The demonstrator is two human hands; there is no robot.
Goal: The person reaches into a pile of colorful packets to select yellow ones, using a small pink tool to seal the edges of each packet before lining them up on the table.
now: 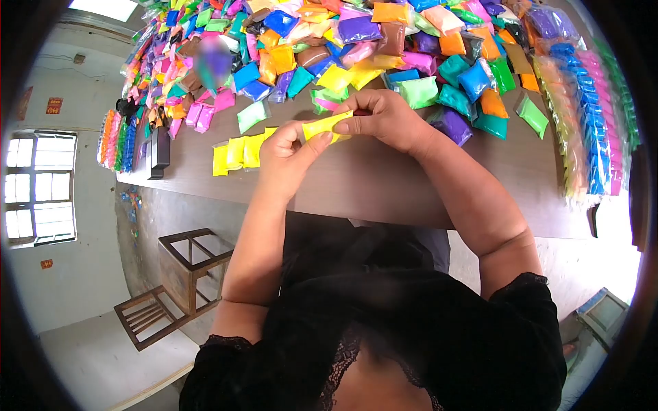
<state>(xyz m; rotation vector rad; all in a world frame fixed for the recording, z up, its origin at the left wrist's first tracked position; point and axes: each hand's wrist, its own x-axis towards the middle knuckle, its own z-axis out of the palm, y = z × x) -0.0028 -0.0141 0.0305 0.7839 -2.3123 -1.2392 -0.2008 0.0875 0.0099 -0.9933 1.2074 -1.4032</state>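
Observation:
Between both hands, above the brown table [384, 185], is a small yellow packet [322, 127]. My left hand [288, 147] pinches its left end with thumb and fingers. The right end is gripped by my right hand [373, 120], thumb on top. Just left of my left hand, several yellow packets [235, 152] lie in an overlapping row, partly hidden by that hand. Beyond my hands, yellow packets [334, 79] and a light green packet [417, 92] rest at the near edge of a large heap.
A heap of colourful packets [281, 24] covers the table's far side. Strips of packets [595, 123] line the right end; more strips [116, 140] stand at the left, near a black box [159, 151]. A wooden chair [181, 274] is on the floor at left.

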